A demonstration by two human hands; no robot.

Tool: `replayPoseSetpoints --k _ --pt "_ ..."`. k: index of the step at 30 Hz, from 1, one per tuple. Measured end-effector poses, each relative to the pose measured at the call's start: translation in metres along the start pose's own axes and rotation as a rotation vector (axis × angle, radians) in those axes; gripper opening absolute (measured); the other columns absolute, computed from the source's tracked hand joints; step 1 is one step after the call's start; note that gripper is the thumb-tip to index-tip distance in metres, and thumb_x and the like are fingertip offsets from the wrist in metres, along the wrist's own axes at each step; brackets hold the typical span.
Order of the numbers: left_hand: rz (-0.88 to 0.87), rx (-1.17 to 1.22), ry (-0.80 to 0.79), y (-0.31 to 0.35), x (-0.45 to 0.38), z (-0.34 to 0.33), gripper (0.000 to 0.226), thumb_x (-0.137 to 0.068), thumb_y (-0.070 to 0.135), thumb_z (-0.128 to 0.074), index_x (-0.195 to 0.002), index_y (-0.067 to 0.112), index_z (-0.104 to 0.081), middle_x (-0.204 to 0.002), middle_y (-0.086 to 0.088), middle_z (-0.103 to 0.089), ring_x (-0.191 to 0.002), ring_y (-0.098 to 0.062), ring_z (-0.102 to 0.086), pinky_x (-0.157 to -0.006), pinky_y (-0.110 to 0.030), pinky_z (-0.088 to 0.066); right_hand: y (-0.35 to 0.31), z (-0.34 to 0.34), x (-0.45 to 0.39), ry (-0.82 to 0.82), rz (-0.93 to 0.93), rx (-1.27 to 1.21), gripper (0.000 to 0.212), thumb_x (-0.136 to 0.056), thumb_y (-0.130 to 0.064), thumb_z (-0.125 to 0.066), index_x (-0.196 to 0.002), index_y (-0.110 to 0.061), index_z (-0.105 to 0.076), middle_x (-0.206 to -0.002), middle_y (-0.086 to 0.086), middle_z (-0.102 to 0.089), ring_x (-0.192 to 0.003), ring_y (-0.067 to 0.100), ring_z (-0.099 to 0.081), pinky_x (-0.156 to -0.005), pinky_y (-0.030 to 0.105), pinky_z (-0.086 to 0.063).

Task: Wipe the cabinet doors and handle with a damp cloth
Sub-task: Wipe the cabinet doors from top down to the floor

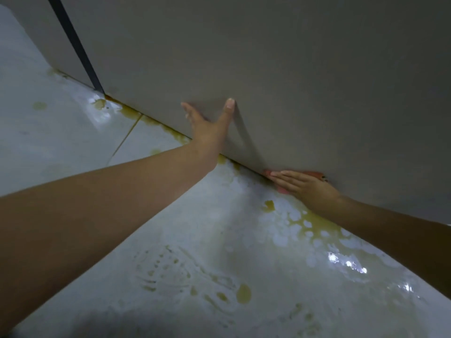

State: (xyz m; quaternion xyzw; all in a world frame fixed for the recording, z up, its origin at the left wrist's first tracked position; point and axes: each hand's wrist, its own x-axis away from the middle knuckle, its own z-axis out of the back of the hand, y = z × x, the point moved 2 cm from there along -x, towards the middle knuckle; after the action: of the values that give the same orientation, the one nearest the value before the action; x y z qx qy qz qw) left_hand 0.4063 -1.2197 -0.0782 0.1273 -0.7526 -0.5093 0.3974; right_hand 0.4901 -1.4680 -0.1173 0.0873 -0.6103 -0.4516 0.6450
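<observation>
Cabinet door (280,76): large flat grey panel filling the upper part of the view, its lower edge running diagonally just above the floor.

Door gap (73,42): dark vertical strip at the left edge of the cabinet door, parting it from a second grey panel (36,28) further left.

Left hand (207,123): laid flat against the cabinet door near its lower edge, fingers straight and spread, thumb raised; it holds nothing (palm side is hidden, contact judged from the shadow on the panel).

Right hand (305,186): at the bottom edge of the cabinet door, right of the left hand, fingers straight and close together, pressing a cloth against the panel rather than curling round it.

Cloth (314,173): pink, mostly covered by the right hand; visible strips show above the fingers, beyond the fingertips and below the hand, right where the cabinet door meets the floor.

Floor (73,147): pale glossy tiles below the cabinet door, wet and reflective, with a tile joint running away from the door.

Stains (314,228): yellowish puddles and smears on the floor, densest along the foot of the cabinet door and beneath the right forearm; further patches lie well away from the door toward the bottom of the view.

Handle: cannot be identified on the cabinet door.
</observation>
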Motion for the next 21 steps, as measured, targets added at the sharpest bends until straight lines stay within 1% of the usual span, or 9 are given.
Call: replayPoseSetpoints --k 3,5,7,10,12,14,16,18,21 --pt "-0.003 0.022 -0.003 -0.001 0.0 0.0 0.145 -0.035 0.082 -0.064 -0.143 0.042 0.025 -0.159 0.012 0.0 -0.145 -0.018 -0.019 -0.114 -0.048 -0.027 -0.006 -0.003 -0.004 0.015 -0.016 0.032 0.069 -0.082 -0.002 -0.009 -0.147 -0.008 0.014 -0.148 0.007 0.027 -0.143 0.022 0.013 -0.105 0.041 0.017" --pt "-0.019 0.035 0.014 0.0 0.0 -0.001 0.144 -0.036 0.08 -0.064 -0.145 0.04 0.022 -0.159 0.01 -0.001 -0.145 -0.018 -0.018 -0.113 -0.047 -0.028 0.002 0.008 -0.028 0.071 -0.044 0.081 0.065 -0.087 -0.005 -0.016 -0.148 -0.007 0.007 -0.152 -0.001 0.017 -0.145 0.017 0.003 -0.105 0.038 0.014" --pt "-0.036 0.045 0.034 -0.001 0.0 -0.001 0.144 -0.036 0.079 -0.065 -0.146 0.038 0.02 -0.159 0.009 -0.003 -0.145 -0.018 -0.018 -0.113 -0.047 -0.029 0.009 0.016 -0.052 0.111 -0.043 0.12 0.065 -0.094 -0.011 -0.027 -0.148 -0.003 0.009 -0.158 0.004 0.01 -0.145 0.018 0.002 -0.104 0.039 0.015" --pt "-0.042 0.06 0.036 -0.001 -0.001 0.0 0.144 -0.036 0.077 -0.068 -0.147 0.038 0.017 -0.159 0.01 -0.006 -0.144 -0.017 -0.021 -0.113 -0.046 -0.03 0.012 0.016 -0.053 0.078 -0.059 0.13 0.068 -0.092 -0.007 -0.024 -0.143 0.002 0.018 -0.157 0.008 0.014 -0.144 0.022 0.009 -0.097 0.047 0.021" --pt "-0.038 0.061 0.041 -0.001 -0.001 0.0 0.144 -0.036 0.076 -0.068 -0.147 0.038 0.016 -0.159 0.011 -0.006 -0.143 -0.017 -0.023 -0.113 -0.046 -0.03 0.001 0.006 -0.035 0.024 -0.026 0.068 0.068 -0.087 -0.004 -0.018 -0.138 0.004 0.025 -0.156 0.009 0.019 -0.144 0.021 0.012 -0.099 0.042 0.024" --pt "-0.033 0.058 0.048 -0.002 -0.002 -0.001 0.142 -0.039 0.076 -0.068 -0.147 0.039 0.015 -0.159 0.011 -0.007 -0.143 -0.017 -0.024 -0.112 -0.044 -0.031 -0.012 -0.012 -0.009 0.017 -0.001 -0.035 0.069 -0.086 -0.006 -0.017 -0.14 -0.002 0.025 -0.152 0.006 0.026 -0.144 0.018 0.013 -0.104 0.038 0.027" --pt "-0.031 0.067 0.056 -0.006 -0.003 -0.004 0.133 -0.05 0.073 -0.069 -0.148 0.038 0.013 -0.159 0.011 -0.008 -0.141 -0.017 -0.026 -0.112 -0.044 -0.032 -0.023 -0.037 0.019 0.113 -0.034 -0.109 0.072 -0.081 -0.006 -0.018 -0.147 -0.017 0.007 -0.15 -0.003 0.021 -0.144 0.011 0.002 -0.108 0.039 0.03" --pt "-0.033 0.087 0.063 -0.01 -0.003 -0.009 0.125 -0.058 0.071 -0.067 -0.149 0.037 0.012 -0.159 0.012 -0.007 -0.141 -0.017 -0.027 -0.113 -0.044 -0.031 -0.033 -0.057 0.046 0.16 -0.049 -0.167 0.073 -0.076 -0.008 -0.026 -0.145 -0.03 -0.018 -0.152 -0.008 -0.001 -0.141 0.006 -0.019 -0.112 0.037 0.021" --pt "-0.023 0.096 0.039 -0.014 0.007 -0.024 0.131 -0.047 0.079 -0.06 -0.148 0.038 0.013 -0.158 0.016 -0.003 -0.143 -0.014 -0.021 -0.115 -0.045 -0.026 -0.036 -0.071 0.074 0.115 -0.082 -0.249 0.074 -0.067 0.0 -0.031 -0.138 -0.022 -0.043 -0.147 -0.007 -0.029 -0.133 0.009 -0.04 -0.117 0.033 0.011"
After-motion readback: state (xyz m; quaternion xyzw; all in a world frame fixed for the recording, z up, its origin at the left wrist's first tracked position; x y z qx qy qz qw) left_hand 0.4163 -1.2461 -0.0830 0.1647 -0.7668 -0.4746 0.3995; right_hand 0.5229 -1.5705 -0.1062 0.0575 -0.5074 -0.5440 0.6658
